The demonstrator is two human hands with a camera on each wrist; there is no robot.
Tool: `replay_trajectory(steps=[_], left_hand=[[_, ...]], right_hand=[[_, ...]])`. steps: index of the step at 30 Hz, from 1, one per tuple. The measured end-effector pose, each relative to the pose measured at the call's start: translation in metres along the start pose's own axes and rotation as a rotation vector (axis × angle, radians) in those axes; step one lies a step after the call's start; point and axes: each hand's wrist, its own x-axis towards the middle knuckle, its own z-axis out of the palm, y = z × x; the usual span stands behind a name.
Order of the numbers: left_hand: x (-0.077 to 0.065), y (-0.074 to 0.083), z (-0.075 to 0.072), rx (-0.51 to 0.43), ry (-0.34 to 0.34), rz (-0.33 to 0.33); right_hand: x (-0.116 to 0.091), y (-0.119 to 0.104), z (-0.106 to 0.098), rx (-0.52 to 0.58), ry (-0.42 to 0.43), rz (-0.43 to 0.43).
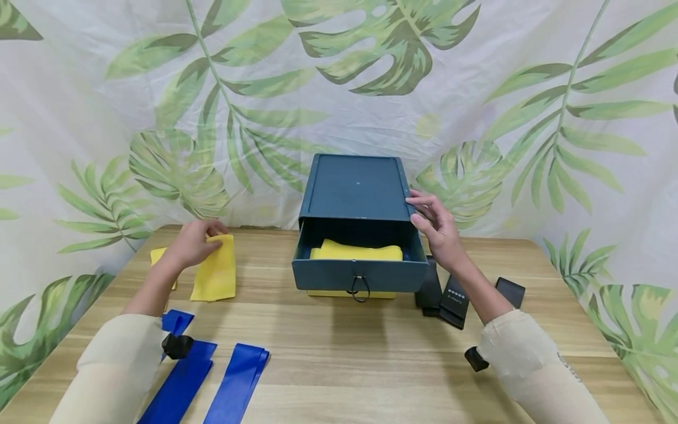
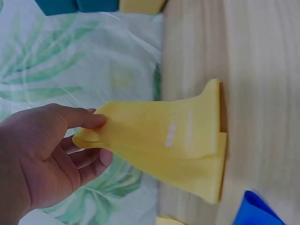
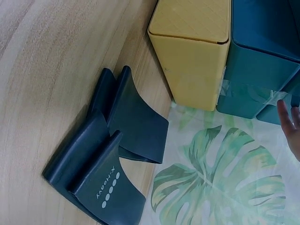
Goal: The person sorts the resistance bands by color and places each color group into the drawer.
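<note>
A: "The left hand [image 1: 197, 244] pinches a yellow band [image 1: 221, 275]; the right hand [image 1: 439, 232], thumb and fingers apart, touches the drawer stack [image 1: 355, 188]."

B: "And the layout?"

A: "The table [image 1: 344, 377] bears the stack, its top drawer [image 1: 325, 274] open; left lie blue bands [image 1: 235, 383], the pinched band behind them; right, black bands [image 1: 452, 303]."

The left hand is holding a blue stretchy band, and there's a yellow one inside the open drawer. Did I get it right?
Not quite: the left hand holds a yellow band, not a blue one; the left wrist view shows it. And yes, another yellow band is inside the open drawer.
</note>
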Motion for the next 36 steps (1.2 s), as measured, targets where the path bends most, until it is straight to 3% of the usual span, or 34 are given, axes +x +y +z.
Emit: replay_trajectory(steps=[6, 17, 36], left_hand=[[-0.003, 0.021, -0.009, -0.051, 0.011, 0.012], [-0.011, 0.055, -0.024, -0.263, -0.030, -0.010], [-0.021, 0.104, -0.038, -0.402, -0.024, -0.021]], right_hand=[[0.000, 0.000, 0.000, 0.001, 0.003, -0.007], [-0.002, 0.001, 0.000, -0.008, -0.002, 0.008], [-0.002, 0.000, 0.000, -0.005, 0.000, 0.010]])
